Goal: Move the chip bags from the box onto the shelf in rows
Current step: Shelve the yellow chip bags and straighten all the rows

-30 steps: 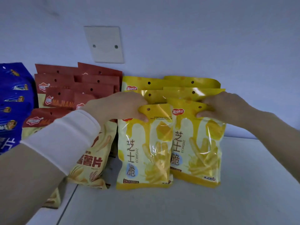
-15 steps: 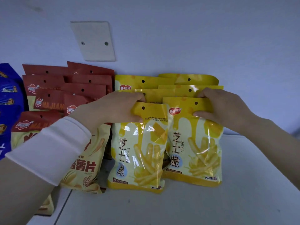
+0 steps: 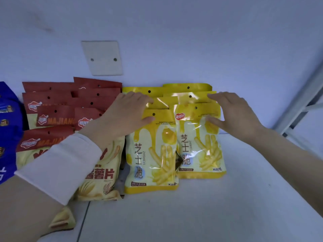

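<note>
Head view shows the shelf already well stocked. Blue bags stand at the far left, red-topped bags fill several rows beside them, and yellow chip bags stand in two columns at centre. The rear yellow bags lean against the back wall. The front-left yellow bag and the front-right yellow bag stand upright at the near end of those columns, touching side by side.

The left hand rests on the header of the front-left bag, thumb on its face, fingers laid fairly straight across the top toward the bag behind. The right hand is spread at the top of the front-right bag, thumb touching its face and fingers extended. Neither hand appears to be gripping.

Judged progress: this pair is placed, and the task looks well advanced. The box is out of view, so the remaining stock cannot be told. Bare shelf remains to the right and near.

Half a second earlier, both hands pinched the bag headers. Now the fingers have straightened and the grip is released. Both bags stand much as they did.
</note>
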